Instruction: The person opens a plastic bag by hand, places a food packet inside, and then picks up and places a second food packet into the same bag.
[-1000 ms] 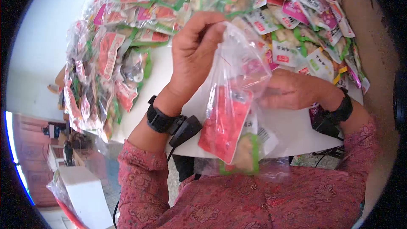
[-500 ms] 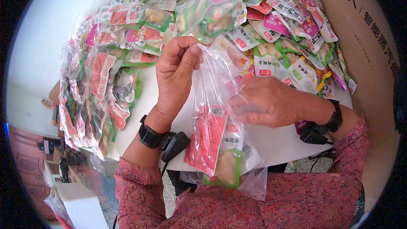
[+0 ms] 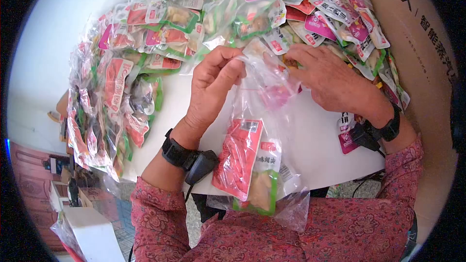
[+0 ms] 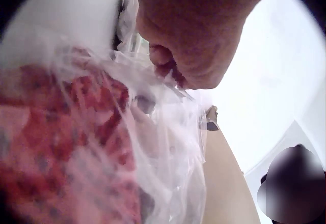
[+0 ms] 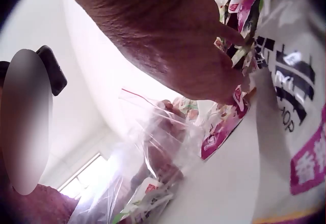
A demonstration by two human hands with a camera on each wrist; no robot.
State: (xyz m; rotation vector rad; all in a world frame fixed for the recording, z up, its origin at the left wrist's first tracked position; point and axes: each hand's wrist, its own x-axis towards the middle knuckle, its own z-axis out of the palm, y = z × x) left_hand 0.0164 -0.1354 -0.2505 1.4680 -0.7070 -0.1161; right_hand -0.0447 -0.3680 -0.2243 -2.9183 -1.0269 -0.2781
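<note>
My left hand (image 3: 216, 85) pinches the mouth of a clear plastic bag (image 3: 250, 102) between thumb and fingers. The bag hangs down over the table's front edge. Inside it lie a red food packet (image 3: 238, 160) and a green-edged packet (image 3: 264, 189) with pale contents. My right hand (image 3: 335, 80) is beside the bag's right side, at the near edge of the packet heap (image 3: 303, 9). Its thumb and fingertips bend over a packet with a magenta corner (image 5: 219, 135); I cannot tell whether they grip it. In the left wrist view the bag (image 4: 173, 152) hangs below the left hand (image 4: 198, 40).
Several more packets in clear wrapping (image 3: 116, 82) cover the left of the white table (image 3: 330, 165). A loose packet with a magenta end (image 3: 346, 138) lies under the right wrist. A brown carton (image 3: 412, 68) stands along the right side.
My right hand has moved away from the bag's side and up to the packets beyond it. The left hand keeps its pinch on the bag's mouth; the head view has shifted.
</note>
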